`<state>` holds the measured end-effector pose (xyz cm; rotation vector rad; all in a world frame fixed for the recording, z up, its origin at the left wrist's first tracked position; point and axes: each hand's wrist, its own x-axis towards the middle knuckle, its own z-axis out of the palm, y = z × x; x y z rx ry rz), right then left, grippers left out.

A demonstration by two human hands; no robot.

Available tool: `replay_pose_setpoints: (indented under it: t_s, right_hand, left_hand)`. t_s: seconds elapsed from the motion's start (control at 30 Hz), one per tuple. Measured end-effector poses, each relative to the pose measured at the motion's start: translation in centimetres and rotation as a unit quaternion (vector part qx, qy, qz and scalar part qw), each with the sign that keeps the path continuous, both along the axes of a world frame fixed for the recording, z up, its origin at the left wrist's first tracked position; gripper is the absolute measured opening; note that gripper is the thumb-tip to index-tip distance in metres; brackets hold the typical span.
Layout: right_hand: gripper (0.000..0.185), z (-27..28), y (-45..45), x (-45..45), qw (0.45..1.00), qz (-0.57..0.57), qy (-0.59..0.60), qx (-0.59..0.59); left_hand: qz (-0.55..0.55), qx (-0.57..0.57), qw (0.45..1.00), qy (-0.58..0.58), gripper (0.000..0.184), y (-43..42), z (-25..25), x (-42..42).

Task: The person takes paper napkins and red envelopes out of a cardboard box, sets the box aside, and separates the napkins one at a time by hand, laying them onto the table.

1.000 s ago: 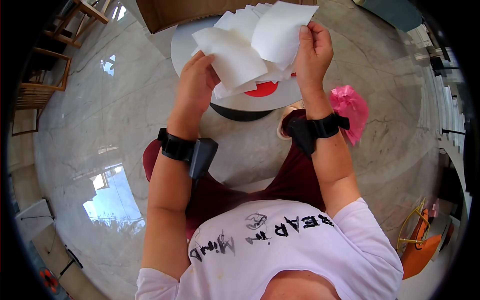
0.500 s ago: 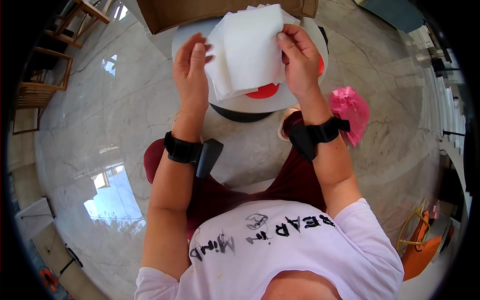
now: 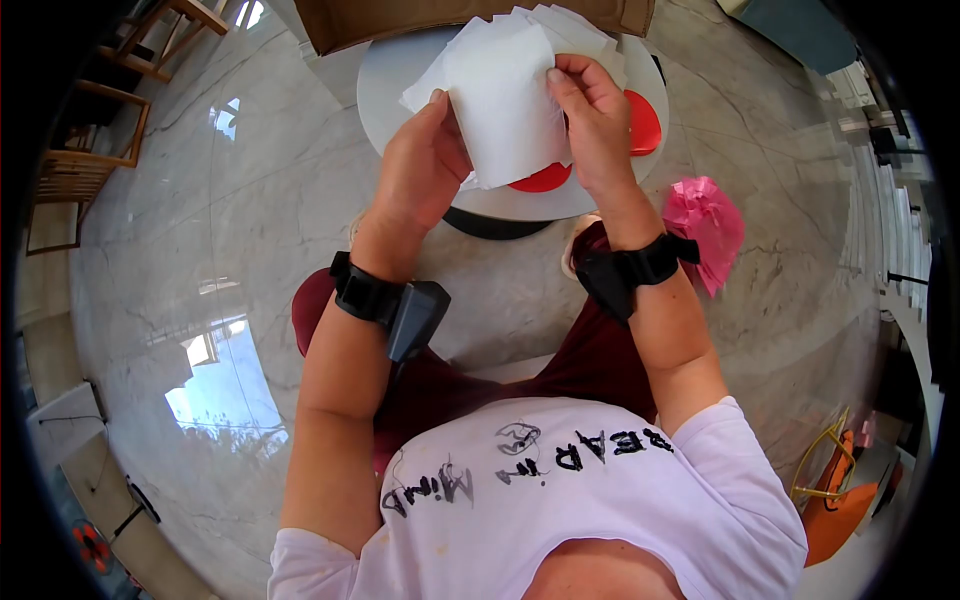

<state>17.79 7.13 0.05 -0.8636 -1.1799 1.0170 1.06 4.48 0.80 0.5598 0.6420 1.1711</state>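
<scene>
A white paper napkin [image 3: 508, 105] with a faintly textured surface is stretched between my two hands above a small round white table [image 3: 395, 70]. My left hand [image 3: 420, 165] is closed on its left edge, thumb on top. At the upper right edge, my right hand [image 3: 595, 110] pinches it between thumb and fingers. Behind and partly under it, more white napkins [image 3: 580, 35] lie fanned out. A red flat object [image 3: 542, 180] peeks out below the napkin, and another red object [image 3: 645, 125] lies by the table's right edge.
An open cardboard box [image 3: 350, 25] stands at the table's far side. On the marble floor to the right lies a pink plastic bag [image 3: 705, 230]. Farther right is an orange bag [image 3: 838, 520]. Wooden chairs [image 3: 85, 190] stand at the far left.
My left hand has moved from beside the napkins onto the top one's left edge and closed there. The right hand keeps its pinch. The view has shifted slightly.
</scene>
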Motion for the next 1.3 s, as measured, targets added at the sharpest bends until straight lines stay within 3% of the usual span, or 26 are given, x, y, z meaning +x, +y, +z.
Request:
replay_pose_setpoints:
  t_s: [0.1,0.23,0.43,0.53,0.63,0.83,1.03,1.13,1.23,1.3]
  right_hand:
    - [0.017,-0.4,0.1,0.1,0.999,-0.015,-0.032,-0.002]
    - [0.019,-0.7,0.3,0.1,0.999,-0.034,-0.034,0.016]
    - [0.024,0.4,-0.4,-0.3,0.976,-0.114,-0.178,0.057]
    - [0.022,0.7,-0.6,-0.5,0.932,-0.156,-0.286,0.160]
    - [0.026,0.4,-0.5,-0.5,0.953,-0.081,-0.271,0.110]
    - [0.042,1.6,-1.5,-1.5,0.961,-0.035,-0.251,0.107]
    - [0.043,0.9,-1.0,-1.7,0.935,-0.099,-0.292,0.177]
    - [0.040,1.1,-0.7,-1.6,0.866,-0.210,-0.361,0.274]
    - [0.040,1.1,-0.7,-1.3,0.833,-0.184,-0.429,0.296]
    - [0.040,0.8,-1.1,-1.6,0.881,-0.140,-0.385,0.234]
  left_hand:
    - [-0.015,0.016,0.998,-0.053,0.041,0.0,-0.2,-0.3]
    - [-0.010,0.028,0.999,-0.029,0.035,0.3,-0.9,-0.6]
    - [0.019,0.057,0.998,-0.008,0.030,0.3,-1.0,-0.6]
    - [0.032,0.070,0.997,0.000,0.028,0.4,-1.4,-0.8]
    - [0.033,0.079,0.996,0.013,0.026,0.4,-1.6,-1.0]
    - [0.044,0.056,0.997,0.012,0.024,-0.1,-0.5,-0.4]
    - [0.053,0.053,0.997,-0.006,0.023,0.2,-0.6,-0.4]
    - [0.049,0.059,0.997,-0.009,0.023,0.3,-0.8,-0.5]
    - [0.045,0.059,0.997,-0.016,0.022,0.2,-0.8,-0.4]
    - [0.046,0.065,0.997,-0.019,0.020,0.2,-1.1,-0.4]
